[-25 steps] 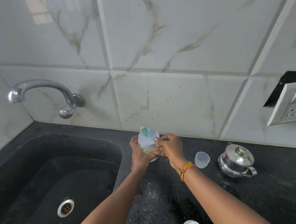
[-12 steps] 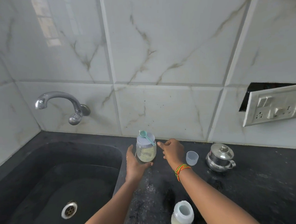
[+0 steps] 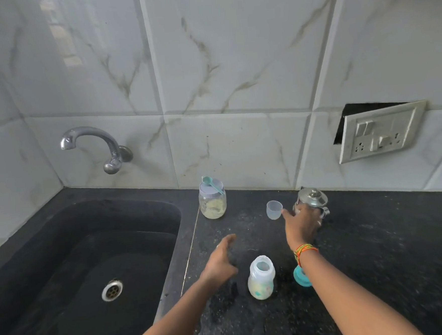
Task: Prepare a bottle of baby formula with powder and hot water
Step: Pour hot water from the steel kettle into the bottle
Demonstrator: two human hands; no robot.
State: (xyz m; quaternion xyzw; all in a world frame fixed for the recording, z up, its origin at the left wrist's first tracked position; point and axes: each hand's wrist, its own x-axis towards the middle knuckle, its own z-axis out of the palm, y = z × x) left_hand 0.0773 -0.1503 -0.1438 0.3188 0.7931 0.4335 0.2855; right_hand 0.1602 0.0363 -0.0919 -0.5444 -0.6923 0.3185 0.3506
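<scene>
The sink (image 3: 84, 255) lies left in the counter (image 3: 377, 248), the tap (image 3: 95, 144) on the wall behind it. The jar (image 3: 213, 202) stands at the back, just right of the sink, with a scoop (image 3: 210, 183) on its lid. Right of the jar are a cup (image 3: 274, 210), then a pot (image 3: 312, 202). The bottle (image 3: 261, 278) stands nearer, a ring (image 3: 302, 275) just to its right. The socket (image 3: 379, 132) is on the wall, right.

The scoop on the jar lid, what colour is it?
Teal, seen in the head view: the scoop lies across the jar lid.

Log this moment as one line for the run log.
right hand: reaching onto steel pot | left hand: open, empty | powder jar: lidded, scoop on top | baby bottle: uncapped
</scene>
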